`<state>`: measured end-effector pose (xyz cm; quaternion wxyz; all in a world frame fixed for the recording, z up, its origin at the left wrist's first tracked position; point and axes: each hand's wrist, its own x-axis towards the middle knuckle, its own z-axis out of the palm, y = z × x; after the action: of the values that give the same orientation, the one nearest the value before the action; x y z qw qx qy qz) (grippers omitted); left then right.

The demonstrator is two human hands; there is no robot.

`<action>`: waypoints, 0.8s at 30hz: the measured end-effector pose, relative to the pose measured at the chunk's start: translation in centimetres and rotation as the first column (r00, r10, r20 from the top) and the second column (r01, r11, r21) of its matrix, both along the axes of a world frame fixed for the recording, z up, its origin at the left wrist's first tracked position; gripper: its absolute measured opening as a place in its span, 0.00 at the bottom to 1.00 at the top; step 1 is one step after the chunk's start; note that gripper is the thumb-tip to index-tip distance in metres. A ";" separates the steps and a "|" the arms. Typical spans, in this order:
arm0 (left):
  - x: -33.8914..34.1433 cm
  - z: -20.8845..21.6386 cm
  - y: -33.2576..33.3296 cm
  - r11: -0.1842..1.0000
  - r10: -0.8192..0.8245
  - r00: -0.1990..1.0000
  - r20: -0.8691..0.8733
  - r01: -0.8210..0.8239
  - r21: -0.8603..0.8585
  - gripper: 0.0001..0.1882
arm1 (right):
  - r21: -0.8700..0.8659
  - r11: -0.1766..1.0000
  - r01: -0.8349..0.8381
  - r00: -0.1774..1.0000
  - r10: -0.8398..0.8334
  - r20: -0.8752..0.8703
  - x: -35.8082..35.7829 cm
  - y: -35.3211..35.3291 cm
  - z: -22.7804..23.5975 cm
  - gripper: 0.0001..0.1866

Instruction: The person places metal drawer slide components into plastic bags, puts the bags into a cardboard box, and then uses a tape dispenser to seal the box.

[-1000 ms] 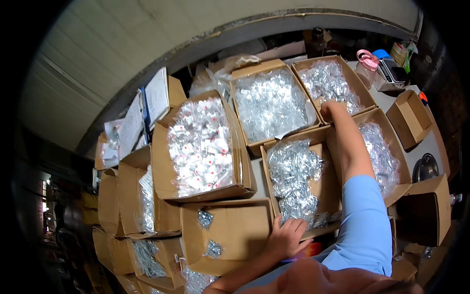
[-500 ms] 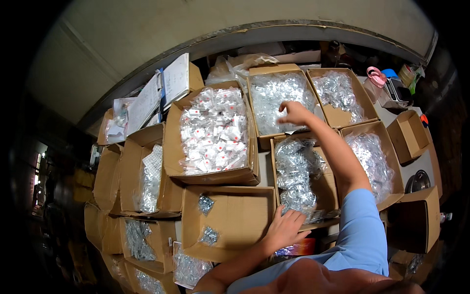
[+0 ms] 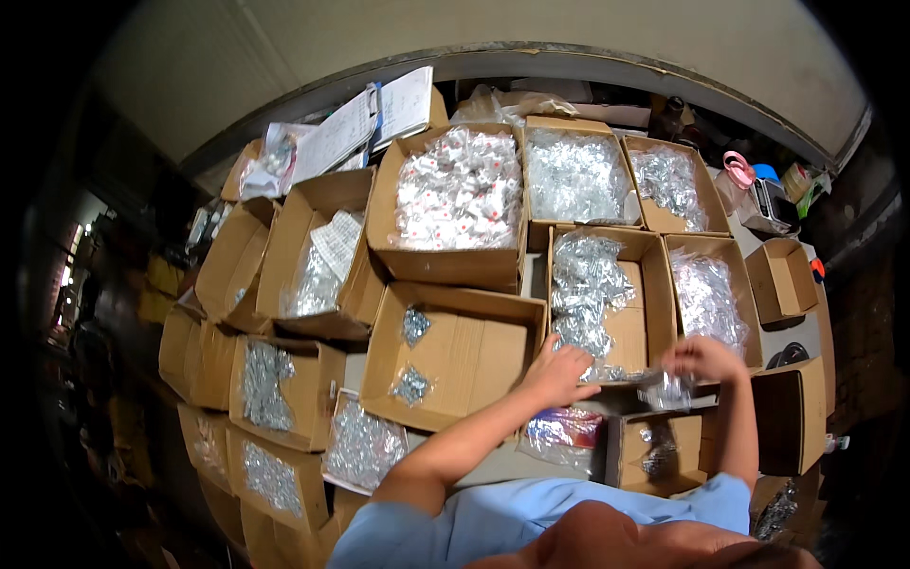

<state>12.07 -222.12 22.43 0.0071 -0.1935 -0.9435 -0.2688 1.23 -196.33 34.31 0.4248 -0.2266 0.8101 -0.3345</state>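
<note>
My left hand (image 3: 559,373) rests at the front left corner of a cardboard box (image 3: 652,270) with its fingers apart, beside silvery small bags (image 3: 580,284) heaped in that box. My right hand (image 3: 706,360), slightly blurred, is closed on a clear plastic bag (image 3: 667,390) with something shiny in it. This bag hangs near the box's front right corner, above a small cardboard box (image 3: 702,446) with a few shiny pieces inside. Left of my left hand stands a wide shallow box (image 3: 474,351) holding two small bags of metal parts (image 3: 411,386).
Behind stand boxes of white packets with red dots (image 3: 460,190), clear bags (image 3: 578,175) and silvery bags (image 3: 668,185). Another box of bags (image 3: 709,299) is at the right. Stacked boxes (image 3: 313,379) fill the left side. A colourful plastic package (image 3: 564,431) lies between my forearms.
My right hand has come back from the far box of clear bags to the near right, now with a clear bag in it. The view has shifted; my left hand stays by the box corner.
</note>
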 end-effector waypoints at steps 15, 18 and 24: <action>2.6 12.8 -28.8 0.817 0.565 0.683 -0.463 -0.542 0.196 0.16 | -0.174 0.961 -0.216 0.544 -0.030 -0.839 0.1 -21.8 3.0 0.19; 2.4 8.6 -43.8 0.704 0.616 0.788 -0.023 -0.563 -0.432 0.17 | 0.145 0.989 -0.017 0.448 0.137 -0.883 -1.7 -30.4 2.9 0.33; -1.4 -0.7 -51.7 0.761 0.646 0.243 0.723 -0.136 -0.634 0.18 | 0.362 0.900 0.243 0.638 0.133 -0.759 -5.2 -33.3 -2.9 0.41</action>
<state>10.67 -273.80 21.77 -0.4954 0.2470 -0.8276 -0.0931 -3.96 -229.68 31.44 0.0686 -0.2215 0.9722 -0.0313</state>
